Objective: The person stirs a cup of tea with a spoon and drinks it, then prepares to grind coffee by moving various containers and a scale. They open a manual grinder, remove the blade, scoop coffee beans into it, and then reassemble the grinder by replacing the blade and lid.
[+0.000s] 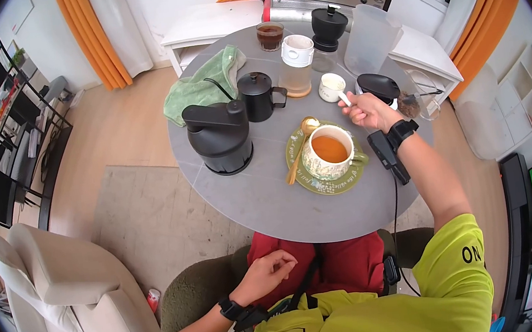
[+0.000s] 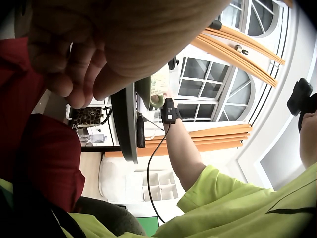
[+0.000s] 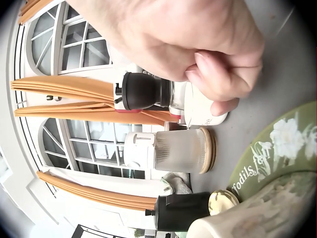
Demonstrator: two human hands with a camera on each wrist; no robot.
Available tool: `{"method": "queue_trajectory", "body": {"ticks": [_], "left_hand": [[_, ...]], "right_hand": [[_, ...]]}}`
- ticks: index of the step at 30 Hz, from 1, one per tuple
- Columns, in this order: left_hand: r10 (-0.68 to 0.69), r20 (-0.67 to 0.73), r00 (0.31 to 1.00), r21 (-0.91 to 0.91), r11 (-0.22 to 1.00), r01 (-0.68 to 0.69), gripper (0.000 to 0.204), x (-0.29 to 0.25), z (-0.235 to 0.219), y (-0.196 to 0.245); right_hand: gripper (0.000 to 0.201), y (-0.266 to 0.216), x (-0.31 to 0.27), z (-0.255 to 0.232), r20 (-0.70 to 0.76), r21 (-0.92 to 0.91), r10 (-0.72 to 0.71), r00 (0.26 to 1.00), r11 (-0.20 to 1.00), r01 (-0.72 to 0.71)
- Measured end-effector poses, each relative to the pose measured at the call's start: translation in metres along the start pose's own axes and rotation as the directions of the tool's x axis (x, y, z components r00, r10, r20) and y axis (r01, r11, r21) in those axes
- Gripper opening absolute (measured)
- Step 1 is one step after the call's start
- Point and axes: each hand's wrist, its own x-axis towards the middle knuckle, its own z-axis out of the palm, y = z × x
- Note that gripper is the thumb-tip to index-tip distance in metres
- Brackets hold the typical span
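Note:
My right hand (image 1: 370, 113) reaches across the round grey table and pinches the handle of a small white cup (image 1: 329, 82). In the right wrist view, the curled fingers cover part of that white cup (image 3: 199, 110). Nearer to me, a floral teacup (image 1: 318, 166) filled with an orange-brown drink sits on a green saucer (image 1: 327, 186). A gold spoon (image 1: 292, 173) lies on the saucer, left of the teacup. My left hand (image 1: 265, 276) rests over my lap with loosely curled fingers and holds nothing; the left wrist view shows its fingers (image 2: 77, 96) hanging close to the red trousers.
On the table's left stand a black kettle (image 1: 220, 145), a black lidded pot (image 1: 259, 98) and a green cloth (image 1: 198, 88). Farther back are a glass of dark drink (image 1: 270, 37), a white-topped jar (image 1: 297, 74), a black grinder (image 1: 329, 27) and a clear pitcher (image 1: 368, 39).

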Motion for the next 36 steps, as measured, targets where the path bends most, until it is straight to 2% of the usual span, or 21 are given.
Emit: {"method": "queue_trajectory", "body": {"ticks": [3, 5, 7, 10, 11, 12, 13, 14, 17, 21, 23, 27, 29, 30, 31, 32, 33, 35, 36], "left_hand": [[0.0, 0.001, 1.0, 0.013, 1.0, 0.0, 0.015, 0.0, 0.0, 0.002], [-0.006, 0.006, 1.0, 0.027, 1.0, 0.006, 0.014, -0.001, 0.0, 0.006], [0.006, -0.005, 1.0, 0.044, 0.999, -0.006, 0.014, -0.001, -0.001, 0.009], [0.01, -0.005, 1.0, 0.038, 0.999, -0.01, 0.013, -0.002, -0.001, 0.011], [0.005, 0.009, 1.0, 0.034, 0.999, -0.005, 0.013, -0.003, -0.001, 0.012], [-0.003, 0.001, 1.0, 0.038, 0.999, 0.003, 0.013, -0.003, -0.001, 0.012], [-0.01, -0.006, 1.0, 0.044, 0.999, 0.01, 0.013, -0.002, -0.001, 0.012], [-0.017, -0.006, 1.0, 0.034, 0.999, 0.017, 0.012, -0.002, 0.0, 0.012], [-0.028, -0.003, 1.0, 0.045, 0.999, 0.028, 0.012, -0.001, 0.001, 0.011], [-0.033, -0.007, 0.999, 0.054, 0.998, 0.033, 0.012, -0.001, 0.001, 0.009], [0.012, -0.009, 1.0, 0.053, 0.999, -0.012, 0.012, 0.0, 0.002, 0.004], [0.025, -0.006, 1.0, 0.068, 0.997, -0.024, 0.012, 0.0, 0.002, 0.003], [0.035, -0.01, 0.999, 0.077, 0.996, -0.034, 0.013, 0.0, 0.003, 0.002], [0.041, -0.014, 0.999, 0.073, 0.997, -0.04, 0.013, -0.001, 0.003, 0.003], [0.038, -0.006, 0.999, 0.085, 0.996, -0.038, 0.012, -0.001, 0.003, 0.004], [0.036, 0.0, 0.999, 0.097, 0.995, -0.035, 0.012, -0.001, 0.003, 0.005], [0.043, -0.009, 0.999, 0.093, 0.995, -0.042, 0.012, -0.001, 0.002, 0.005], [0.026, -0.008, 1.0, 0.097, 0.995, -0.025, 0.014, -0.001, 0.003, 0.006], [0.031, -0.017, 0.999, 0.094, 0.995, -0.029, 0.014, -0.001, 0.003, 0.004]], "right_hand": [[0.037, -0.001, -0.001, -0.004, 0.0, -0.046, 0.008, 1.0, 0.999, -0.008], [0.044, -0.002, -0.006, -0.004, -0.087, -0.303, -0.111, 0.99, 0.95, 0.08], [0.044, -0.004, -0.022, -0.008, -0.11, -0.576, -0.343, 0.933, 0.787, 0.221], [0.036, -0.005, -0.054, -0.018, -0.16, -0.833, -0.6, 0.784, 0.508, 0.219], [0.036, 0.001, -0.061, -0.028, -0.173, -0.833, -0.593, 0.786, 0.513, 0.204], [0.037, 0.007, -0.069, -0.042, -0.028, -0.956, -0.656, 0.754, 0.237, 0.171], [0.039, 0.015, -0.077, -0.052, 0.13, -0.991, -0.672, 0.729, -0.061, 0.121], [0.039, 0.025, -0.085, -0.057, 0.118, -0.993, -0.67, 0.733, -0.055, 0.109], [0.048, 0.063, -0.11, -0.065, 0.105, -0.976, -0.545, 0.832, -0.219, -0.02], [0.048, 0.09, -0.121, -0.057, 0.046, -0.993, -0.597, 0.801, -0.116, -0.03], [0.046, 0.096, -0.116, -0.061, 0.004, -0.997, -0.631, 0.776, -0.066, -0.048], [0.04, 0.098, -0.114, -0.072, 0.011, -0.999, -0.667, 0.745, -0.047, -0.028], [0.04, 0.093, -0.117, -0.079, 0.0, -0.994, -0.671, 0.741, 0.083, 0.075], [0.04, 0.093, -0.122, -0.08, 0.005, -0.994, -0.674, 0.739, 0.075, 0.075], [0.039, 0.09, -0.137, -0.072, -0.075, -0.847, -0.619, 0.782, 0.453, 0.278], [0.037, 0.085, -0.149, -0.065, -0.112, -0.528, -0.536, 0.837, 0.746, 0.407], [0.037, 0.079, -0.159, -0.057, -0.102, -0.534, -0.541, 0.835, 0.738, 0.413], [0.028, 0.067, -0.171, -0.045, -0.099, -0.397, -0.562, 0.821, 0.779, 0.485], [0.028, 0.062, -0.17, -0.046, -0.073, -0.403, -0.616, 0.784, 0.738, 0.542]]}}
